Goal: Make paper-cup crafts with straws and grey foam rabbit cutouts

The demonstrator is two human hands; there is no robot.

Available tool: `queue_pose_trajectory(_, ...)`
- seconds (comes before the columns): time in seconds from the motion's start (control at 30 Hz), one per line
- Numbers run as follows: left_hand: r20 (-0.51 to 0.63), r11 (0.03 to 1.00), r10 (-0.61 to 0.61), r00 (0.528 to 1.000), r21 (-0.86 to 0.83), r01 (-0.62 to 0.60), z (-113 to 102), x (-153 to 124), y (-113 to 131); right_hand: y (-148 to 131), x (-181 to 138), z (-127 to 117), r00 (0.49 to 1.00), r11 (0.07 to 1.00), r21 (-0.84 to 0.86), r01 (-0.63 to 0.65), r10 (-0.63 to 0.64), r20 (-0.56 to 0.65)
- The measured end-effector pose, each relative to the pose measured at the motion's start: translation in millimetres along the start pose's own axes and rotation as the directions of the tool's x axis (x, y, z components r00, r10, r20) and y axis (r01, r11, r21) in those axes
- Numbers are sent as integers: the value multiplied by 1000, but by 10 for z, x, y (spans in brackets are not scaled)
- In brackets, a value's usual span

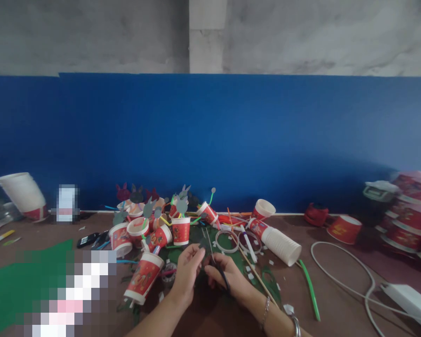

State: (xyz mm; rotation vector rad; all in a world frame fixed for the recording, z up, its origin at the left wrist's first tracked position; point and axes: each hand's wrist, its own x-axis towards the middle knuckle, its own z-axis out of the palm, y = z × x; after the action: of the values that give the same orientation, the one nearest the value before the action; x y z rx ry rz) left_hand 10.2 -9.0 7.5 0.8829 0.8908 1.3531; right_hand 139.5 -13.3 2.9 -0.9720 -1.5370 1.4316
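Your left hand pinched a small dark grey piece between thumb and fingers; your right hand gripped scissors, blades pointing away from you, close by the piece; contact between blade and piece could not be told; both were held over the bench; a tilted red cup lay left of your left hand; a white marker lay beyond your right.

Legible text: none | white label: too small to read
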Motion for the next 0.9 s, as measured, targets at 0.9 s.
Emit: queue_pose_trajectory(0.9, -9, 999, -17, 1000, 32, 18, 9, 1, 33, 15, 12, 4, 998, 1000, -6, 7, -7, -58)
